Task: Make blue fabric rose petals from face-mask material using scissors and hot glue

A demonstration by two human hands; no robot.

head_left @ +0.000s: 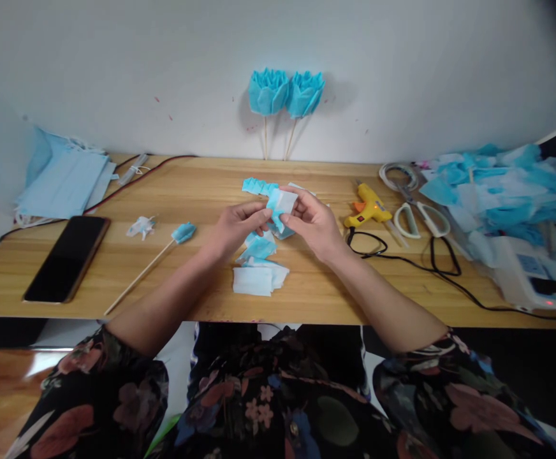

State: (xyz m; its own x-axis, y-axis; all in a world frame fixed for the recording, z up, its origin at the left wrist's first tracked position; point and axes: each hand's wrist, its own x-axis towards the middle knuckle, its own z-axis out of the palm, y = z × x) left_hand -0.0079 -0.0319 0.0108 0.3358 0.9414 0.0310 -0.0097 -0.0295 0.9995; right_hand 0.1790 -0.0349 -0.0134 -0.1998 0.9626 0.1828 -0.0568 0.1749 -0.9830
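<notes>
Between my hands, above the middle of the table, is a small blue-and-white fabric piece [284, 201], partly folded over. My left hand [242, 224] pinches its left edge with thumb and fingertips. My right hand [314, 223] grips its right side, thumb in front and fingers behind. Just below lie loose blue and white fabric pieces [254, 280], overlapping each other. Behind my hands sits a pleated blue strip [259, 186]. To the left, a wooden stick [139, 275] lies at a slant with a blue fabric bud [183, 233] on its end.
Two blue fabric flowers [268, 92] on sticks lean against the wall. At left are a phone [66, 258], face masks [65, 182] and a white scrap [141, 227]. At right are a yellow glue gun [368, 205] with a black cord, scissors [421, 217], and a fabric heap [502, 185].
</notes>
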